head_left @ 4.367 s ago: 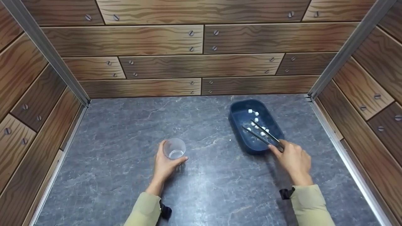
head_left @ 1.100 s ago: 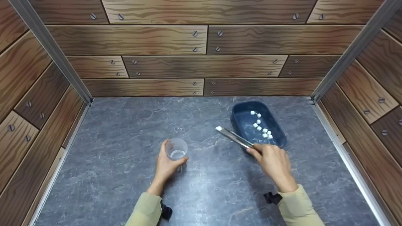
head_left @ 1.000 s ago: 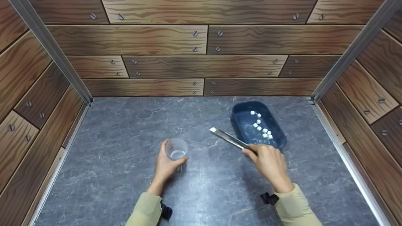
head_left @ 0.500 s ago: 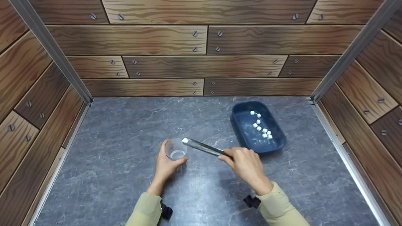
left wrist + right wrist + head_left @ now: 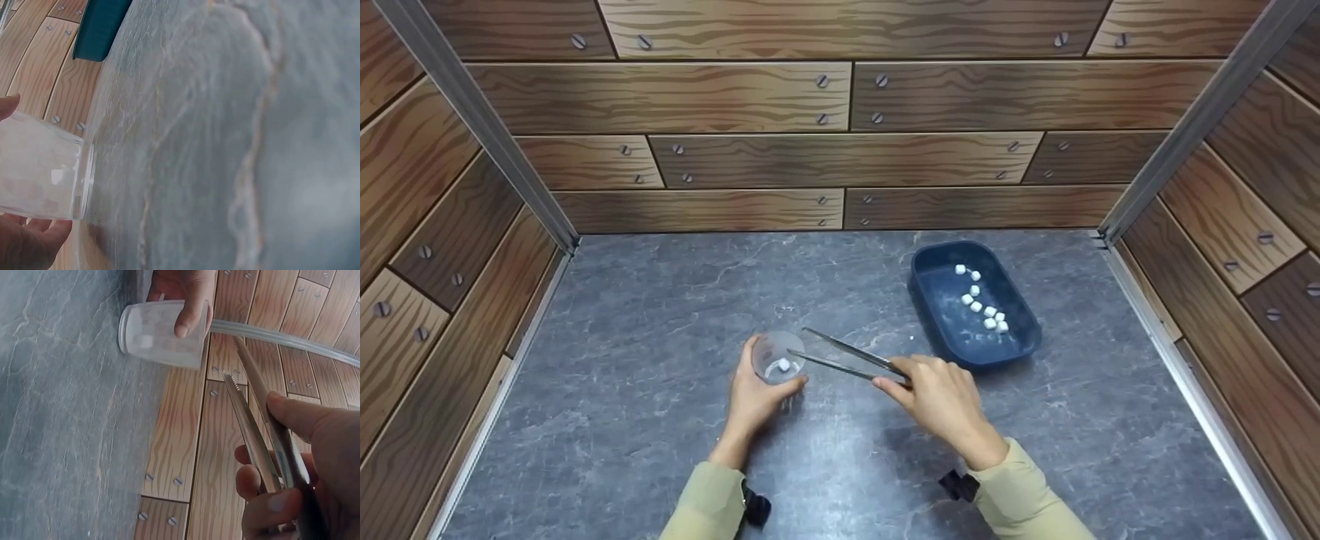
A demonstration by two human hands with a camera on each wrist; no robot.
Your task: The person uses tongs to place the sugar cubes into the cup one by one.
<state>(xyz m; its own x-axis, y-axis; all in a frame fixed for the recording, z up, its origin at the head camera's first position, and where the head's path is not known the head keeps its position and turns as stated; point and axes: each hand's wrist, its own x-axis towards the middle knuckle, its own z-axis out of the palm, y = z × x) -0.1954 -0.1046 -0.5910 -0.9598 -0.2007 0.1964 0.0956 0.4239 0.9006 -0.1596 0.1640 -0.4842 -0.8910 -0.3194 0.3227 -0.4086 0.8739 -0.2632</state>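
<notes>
Walls that look like wood planks [image 5: 697, 97] stand round a grey bench [image 5: 660, 300]. The left hand [image 5: 754, 393] curls its fingers and thumb round a clear cup [image 5: 765, 349], maybe so it won't tip or slide. The cup is upright on the bench, with one white cube [image 5: 784, 364] at its bottom. The right hand [image 5: 943, 394] grips metal tongs [image 5: 851, 349], whose tips are apart by the cup's rim and pinch nothing. More white cubes [image 5: 990, 324] lie in a blue tray [image 5: 952, 322] off to the right, likely for easy reach.

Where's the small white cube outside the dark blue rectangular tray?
Head view, just left of centre: the small white cube lies at the bottom of the clear plastic cup, which the left hand grips.
</notes>
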